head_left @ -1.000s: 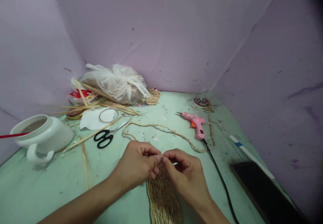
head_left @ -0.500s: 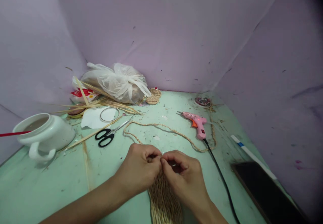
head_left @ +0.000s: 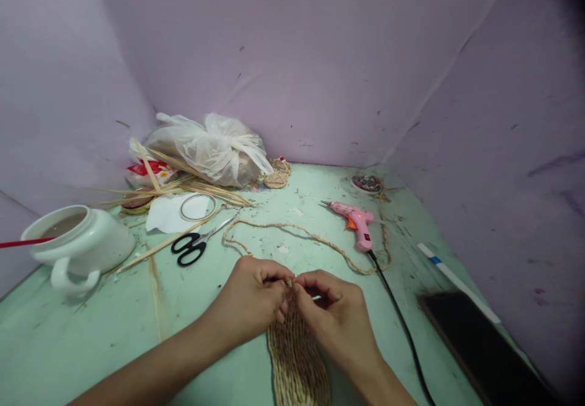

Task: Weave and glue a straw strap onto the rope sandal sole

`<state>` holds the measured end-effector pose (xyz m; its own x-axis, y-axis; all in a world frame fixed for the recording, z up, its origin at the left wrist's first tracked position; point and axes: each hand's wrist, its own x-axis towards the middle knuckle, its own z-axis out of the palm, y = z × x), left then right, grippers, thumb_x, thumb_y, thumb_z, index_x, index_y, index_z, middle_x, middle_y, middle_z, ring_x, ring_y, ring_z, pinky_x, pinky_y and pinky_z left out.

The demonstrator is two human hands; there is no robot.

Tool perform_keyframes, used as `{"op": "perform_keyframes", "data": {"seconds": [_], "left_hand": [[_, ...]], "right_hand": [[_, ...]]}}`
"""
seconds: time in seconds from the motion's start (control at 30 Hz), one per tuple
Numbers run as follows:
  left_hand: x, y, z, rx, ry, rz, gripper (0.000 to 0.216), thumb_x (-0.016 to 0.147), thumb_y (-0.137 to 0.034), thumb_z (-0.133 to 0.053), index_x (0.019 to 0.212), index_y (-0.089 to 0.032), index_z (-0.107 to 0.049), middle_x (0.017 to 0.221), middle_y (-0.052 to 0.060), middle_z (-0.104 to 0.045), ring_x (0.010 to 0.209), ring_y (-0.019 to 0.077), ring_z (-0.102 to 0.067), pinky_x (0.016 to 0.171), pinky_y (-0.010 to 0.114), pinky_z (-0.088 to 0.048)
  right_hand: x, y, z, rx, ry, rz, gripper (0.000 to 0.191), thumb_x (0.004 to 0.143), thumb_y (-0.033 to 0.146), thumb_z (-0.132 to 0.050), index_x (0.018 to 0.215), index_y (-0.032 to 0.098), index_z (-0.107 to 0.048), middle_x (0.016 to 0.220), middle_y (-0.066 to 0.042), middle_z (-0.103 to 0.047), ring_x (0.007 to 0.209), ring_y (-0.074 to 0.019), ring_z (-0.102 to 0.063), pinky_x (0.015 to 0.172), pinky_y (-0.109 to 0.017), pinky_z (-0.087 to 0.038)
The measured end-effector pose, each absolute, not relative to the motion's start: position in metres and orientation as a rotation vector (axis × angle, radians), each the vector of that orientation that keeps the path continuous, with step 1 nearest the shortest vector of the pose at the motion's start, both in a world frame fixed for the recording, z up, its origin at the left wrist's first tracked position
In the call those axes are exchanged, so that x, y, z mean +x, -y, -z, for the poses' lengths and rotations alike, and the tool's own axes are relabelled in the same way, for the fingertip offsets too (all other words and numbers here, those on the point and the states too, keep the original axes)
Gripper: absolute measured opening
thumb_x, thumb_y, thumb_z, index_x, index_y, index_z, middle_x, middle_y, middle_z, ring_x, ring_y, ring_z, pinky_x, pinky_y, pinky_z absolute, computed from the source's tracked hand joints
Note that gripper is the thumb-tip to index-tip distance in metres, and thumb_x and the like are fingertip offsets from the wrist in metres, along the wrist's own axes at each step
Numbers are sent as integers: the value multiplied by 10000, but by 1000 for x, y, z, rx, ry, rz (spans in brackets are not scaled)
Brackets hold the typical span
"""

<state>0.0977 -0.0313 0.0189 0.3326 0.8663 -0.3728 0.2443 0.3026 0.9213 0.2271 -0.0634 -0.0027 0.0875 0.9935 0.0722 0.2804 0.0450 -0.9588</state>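
A flat brown and straw-coloured piece [head_left: 299,363], made of braided cord rows laid side by side, extends toward me below my hands. At its far end my left hand [head_left: 256,299] is closed in a pinch, thumb against forefinger. My right hand [head_left: 336,314] pinches the same end from the other side, its fingertips almost meeting the left ones. A small bit of braid shows between the fingertips; the rest of that end is hidden. From behind the left hand, a thin braided cord [head_left: 311,234] loops across the table toward the glue gun [head_left: 359,223].
Black-handled scissors [head_left: 189,249], a metal ring [head_left: 198,207] on white paper, and a white pot [head_left: 86,241] lie left. Behind are a plastic bag [head_left: 214,150] and straw strips [head_left: 196,188]. The glue gun's black cable [head_left: 402,320] and a dark phone-like slab [head_left: 475,339] are right.
The fingertips have parted slightly, so a bit of braid shows between them. Some of the left hand's lower fingers have loosened a little. Both hands otherwise stay in place.
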Motion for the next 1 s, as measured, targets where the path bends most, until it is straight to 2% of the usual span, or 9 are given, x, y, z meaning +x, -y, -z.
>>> {"op": "perform_keyframes", "data": {"seconds": [0.5,0.87,1.0], "left_hand": [[100,30,-21,1219,-1202,-540,137,665,-181,-544,681,-95,-649,457,-20,-553,432,87,-508,467,208,-442],[100,29,-19,1199,-1215,-571,165,654,-115,-498,697,-108,-657,438,-28,-554,420,93,-522,462,208,-445],[99,29,-17,1196,-1211,-580,168,641,-106,-494,683,-116,-657,435,-32,-555,415,94,-525,457,207,-446]], "right_hand": [[229,63,2,-1399,1357,-978,177,738,176,-546,672,155,-710,625,-39,-679,574,-146,-624,513,-221,-487],[230,64,3,-1397,1405,-966,187,748,150,-532,639,164,-684,633,-34,-677,587,-144,-629,531,-221,-497],[231,65,2,-1353,1448,-941,157,741,158,-544,723,164,-699,684,-40,-691,590,-146,-643,509,-216,-510]]}}
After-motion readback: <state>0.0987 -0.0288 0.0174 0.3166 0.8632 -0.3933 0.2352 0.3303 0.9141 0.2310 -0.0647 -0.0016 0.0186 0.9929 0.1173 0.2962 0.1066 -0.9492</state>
